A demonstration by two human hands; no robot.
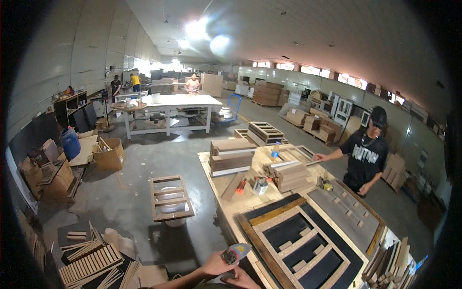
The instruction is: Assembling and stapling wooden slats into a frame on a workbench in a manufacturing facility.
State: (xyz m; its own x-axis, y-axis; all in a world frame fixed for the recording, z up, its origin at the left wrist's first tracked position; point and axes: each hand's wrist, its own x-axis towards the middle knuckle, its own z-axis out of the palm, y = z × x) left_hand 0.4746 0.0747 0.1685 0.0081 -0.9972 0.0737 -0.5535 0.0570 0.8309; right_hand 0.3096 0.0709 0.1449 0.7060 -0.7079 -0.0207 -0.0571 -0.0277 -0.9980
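At the lower edge, my left hand (pixel 217 264) is closed around a small clear bottle-like item (pixel 236 253) with dark and yellow markings. It is tilted, its pale end pointing up and to the right; its exact kind is unclear. Just below, my right hand (pixel 242 280) has curled fingers close to a whitish patch, partly cut off by the frame. Whatever it grips is hidden. To the right on the workbench lies a wooden lattice frame (pixel 284 246) over a black panel, with small wood blocks beside its bars.
A small wooden frame (pixel 155 198) rests on a white bucket (pixel 175 222). Cut wood strips (pixel 91 264) lie at lower left. Stacked boards (pixel 233 155), red-handled pliers (pixel 241 185) and a bottle (pixel 275 150) occupy the bench (pixel 226 206). A co-worker (pixel 368 154) stands across it.
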